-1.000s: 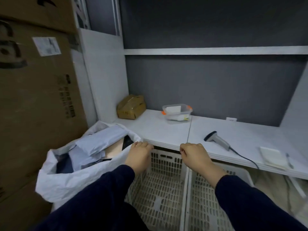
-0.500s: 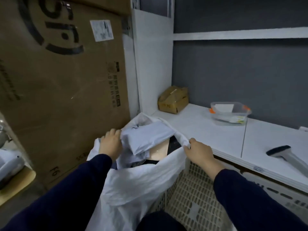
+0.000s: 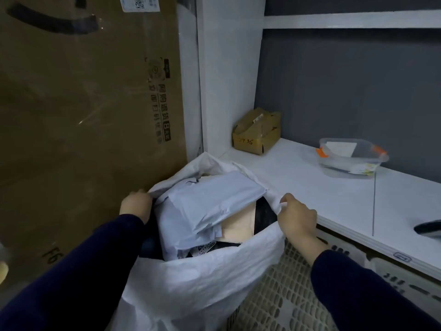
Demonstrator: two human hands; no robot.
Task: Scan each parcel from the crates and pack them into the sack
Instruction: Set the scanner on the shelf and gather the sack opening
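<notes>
The sack [image 3: 202,278] is held between the hands with its mouth stretched from left to right. Its rim is gripped by the left hand [image 3: 136,204] beside the big cardboard box [image 3: 83,115] and pinched by the right hand [image 3: 296,216] at the bench [image 3: 310,182] edge. A grey parcel [image 3: 210,199] lies on top inside, its long axis running from hand to hand. The crate [image 3: 269,295] lies under the right arm, so the right hand is judged nearer to it

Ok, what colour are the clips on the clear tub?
Orange clips, one at each end of the tub; head view shows them.
</notes>
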